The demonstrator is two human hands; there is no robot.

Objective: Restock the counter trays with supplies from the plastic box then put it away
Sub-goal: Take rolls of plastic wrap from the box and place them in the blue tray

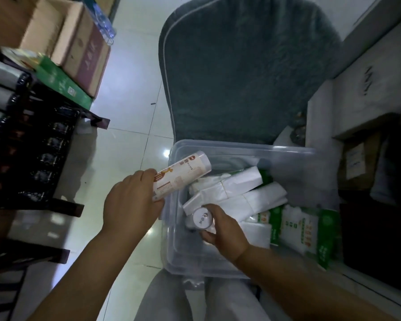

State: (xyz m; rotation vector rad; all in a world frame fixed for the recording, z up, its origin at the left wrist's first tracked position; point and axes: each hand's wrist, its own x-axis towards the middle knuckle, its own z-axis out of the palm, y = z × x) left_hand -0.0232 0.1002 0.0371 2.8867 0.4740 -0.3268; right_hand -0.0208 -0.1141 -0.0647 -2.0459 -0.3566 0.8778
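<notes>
A clear plastic box (294,158) sits in front of me on a grey-blue padded chair (241,66). Inside lie white wrapped packs (241,191) and green-and-white packets (310,228). My left hand (130,200) grips a white and orange cylindrical pack (183,174), held over the box's left rim. My right hand (225,228) is inside the box and grips a small round container with a silver top (202,220), seen end on.
A black crate of bottles (33,147) stands on the left. Cardboard boxes (79,49) and a green carton (63,84) lie on the tiled floor at upper left. White and brown boxes (357,96) are stacked to the right. My knees (195,297) are under the box.
</notes>
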